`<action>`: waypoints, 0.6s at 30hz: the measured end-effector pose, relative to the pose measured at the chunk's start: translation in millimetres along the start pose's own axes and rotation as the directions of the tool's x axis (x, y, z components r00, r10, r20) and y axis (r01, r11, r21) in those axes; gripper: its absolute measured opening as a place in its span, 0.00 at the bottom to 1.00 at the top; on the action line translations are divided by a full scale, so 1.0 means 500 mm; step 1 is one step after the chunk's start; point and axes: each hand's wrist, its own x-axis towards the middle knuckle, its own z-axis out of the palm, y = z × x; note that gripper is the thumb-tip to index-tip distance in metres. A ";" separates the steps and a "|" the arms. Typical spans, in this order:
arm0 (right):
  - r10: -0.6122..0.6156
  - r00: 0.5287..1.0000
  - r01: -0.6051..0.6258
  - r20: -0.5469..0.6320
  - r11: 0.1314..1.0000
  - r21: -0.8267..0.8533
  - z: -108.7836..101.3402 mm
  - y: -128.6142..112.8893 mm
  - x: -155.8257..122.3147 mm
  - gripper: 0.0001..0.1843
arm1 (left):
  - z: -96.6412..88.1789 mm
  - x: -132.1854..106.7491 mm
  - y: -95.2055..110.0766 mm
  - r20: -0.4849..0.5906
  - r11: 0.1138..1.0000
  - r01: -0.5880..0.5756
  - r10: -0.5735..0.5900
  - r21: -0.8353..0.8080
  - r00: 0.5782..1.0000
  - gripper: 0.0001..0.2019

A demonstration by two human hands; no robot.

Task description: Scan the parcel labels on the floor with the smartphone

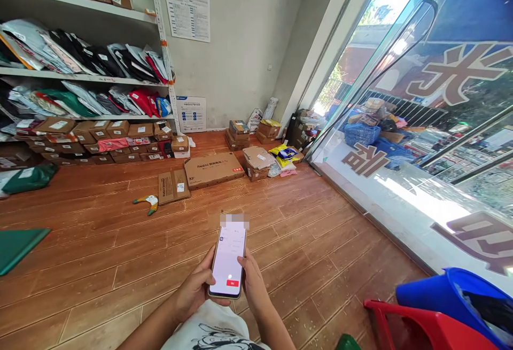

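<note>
A smartphone point(228, 264) with a lit, mostly white screen is held upright in front of my body. A red button shows low on its screen, and the top of it is blurred out. My left hand point(199, 281) grips the phone's left edge, its thumb over the lower left corner of the screen. Along the right edge, my right hand point(254, 278) is closed on the phone too, with its thumb lying over the screen's side. The fingers behind the phone are mostly hidden.
Shelves point(84, 76) of wrapped parcels stand at the left. A large flat carton point(214, 171) and smaller boxes point(256, 162) lie on the wooden floor ahead. At the right are a glass door point(401, 109), a blue bin point(430, 296) and a red stool point(425, 326).
</note>
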 end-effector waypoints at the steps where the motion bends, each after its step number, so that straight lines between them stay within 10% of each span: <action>1: 0.006 1.000 -0.006 -0.019 1.000 -0.004 -0.006 -0.003 0.004 0.22 | 0.003 0.006 -0.002 0.013 1.000 0.009 -0.009 -0.021 1.000 0.53; 11: 0.063 0.987 -0.057 0.149 0.997 -0.042 -0.115 -0.011 0.085 0.30 | 0.010 0.113 -0.053 0.032 0.986 0.043 -0.039 -0.158 0.999 0.49; 18: 0.122 0.937 -0.153 0.329 0.986 0.072 -0.115 0.042 0.220 0.33 | -0.062 0.211 -0.032 -0.052 0.969 -0.048 0.036 -0.241 0.998 0.46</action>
